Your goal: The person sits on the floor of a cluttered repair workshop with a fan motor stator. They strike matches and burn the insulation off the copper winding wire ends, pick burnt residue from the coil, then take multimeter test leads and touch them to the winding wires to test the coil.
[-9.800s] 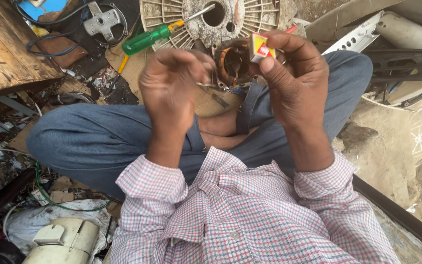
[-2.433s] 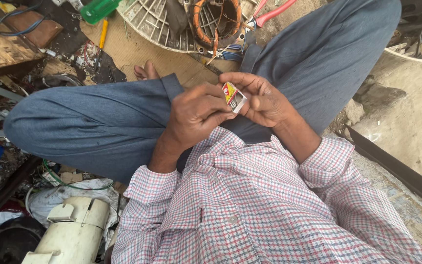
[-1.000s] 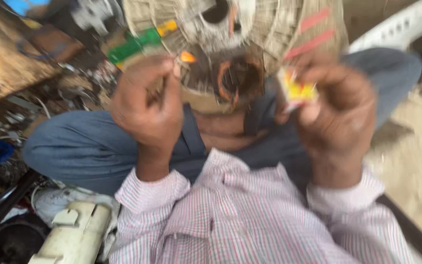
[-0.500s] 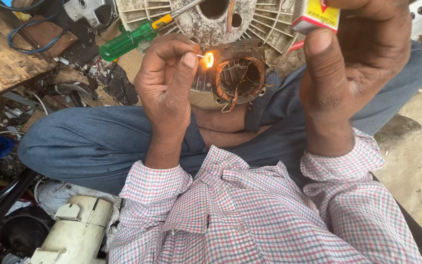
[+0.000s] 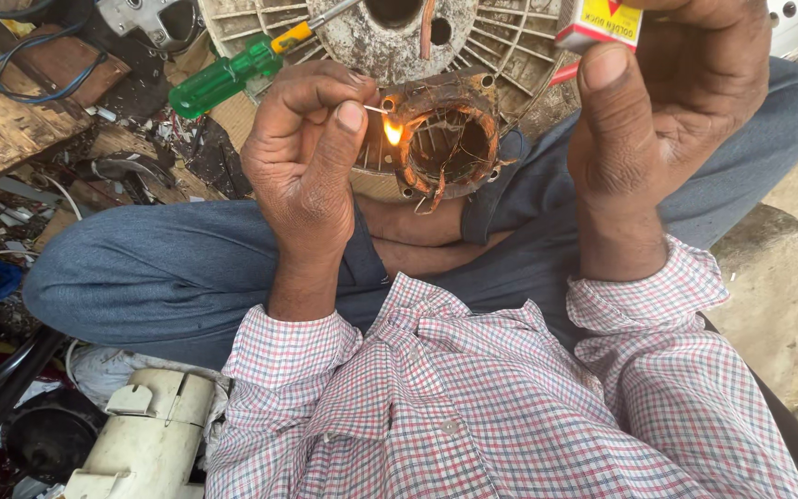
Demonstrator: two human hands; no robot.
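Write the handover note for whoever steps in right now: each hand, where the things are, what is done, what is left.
Left hand: fingers pinch a lit match, its flame at the rim of the motor winding.
Right hand: raised, gripping the matchbox at the top edge of the view.
Motor winding: a round coppery coil, resting over the crossed legs, against the round ribbed fan housing. A green-handled screwdriver lies on the ground to the left.
Done: match struck and burning.
Left: the winding shows no flame of its own; the flame is only at its edge.
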